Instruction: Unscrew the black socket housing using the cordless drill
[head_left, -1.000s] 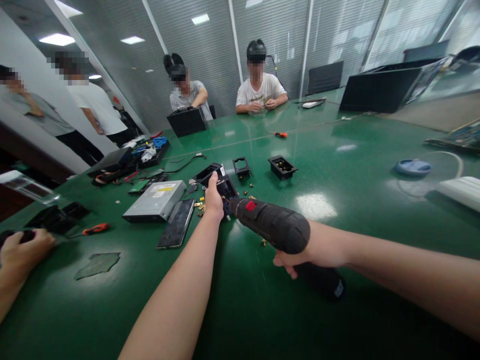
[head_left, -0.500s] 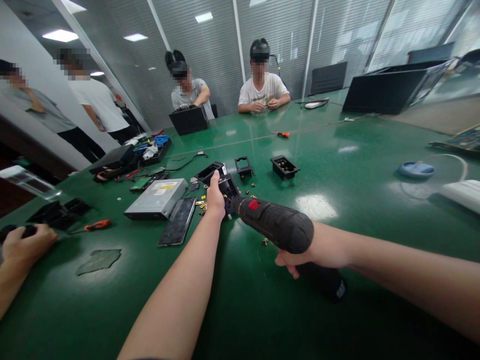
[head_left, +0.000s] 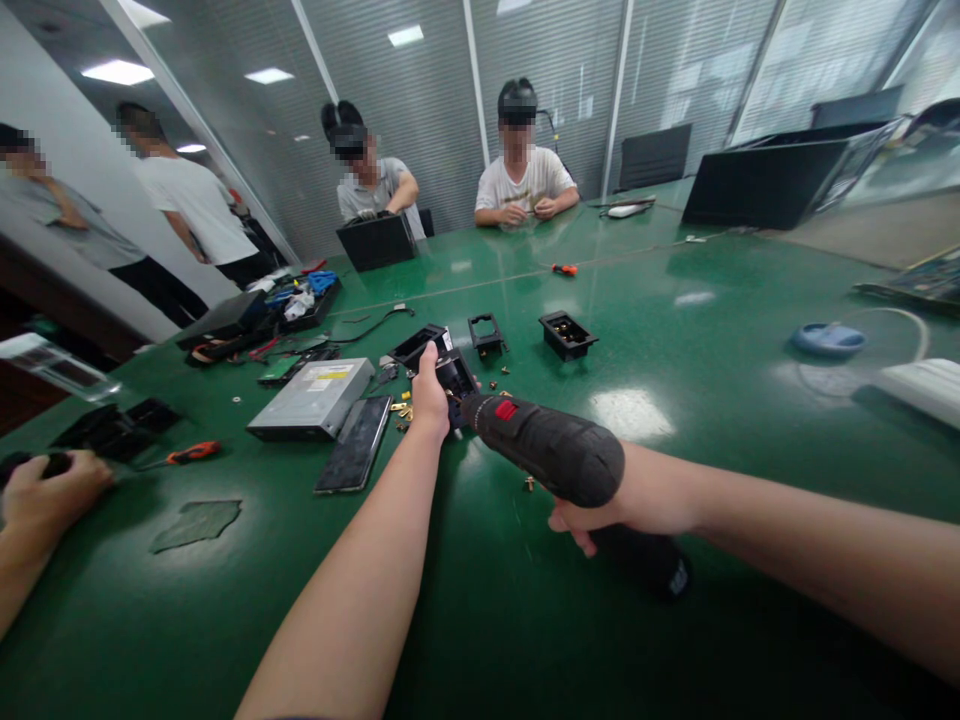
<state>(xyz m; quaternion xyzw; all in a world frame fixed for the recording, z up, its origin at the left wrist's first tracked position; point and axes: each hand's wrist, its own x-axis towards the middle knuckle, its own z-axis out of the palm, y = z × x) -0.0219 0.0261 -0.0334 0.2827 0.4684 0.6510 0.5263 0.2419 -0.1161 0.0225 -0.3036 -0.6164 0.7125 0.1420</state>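
1. Two hands are engaged. The left hand (head_left: 430, 400) has its grip clamped on a black housing (head_left: 457, 375) near the middle of the desk (head_left: 720, 410); the grip of the right hand (head_left: 634, 500) is wrapped round a power drill (head_left: 551, 450), nose against or just beside the housing.
2. Stage, as judged: under way on this housing, not complete. Loose brass pieces (head_left: 405, 411) suggest parts already removed; a second housing (head_left: 569, 350), farther right, contains brass-coloured parts, apparently not yet taken out.
3. Near field: a black frame (head_left: 488, 346) stands between the housings. A disc drive (head_left: 311, 395) and phone-like slab (head_left: 352, 450) crowd the left side. The drill masks its own tip.
4. Outer field: a co-worker's hand (head_left: 56, 490), left, near an orange-handled screwdriver (head_left: 193, 453); two seated people (head_left: 525, 185) opposite.
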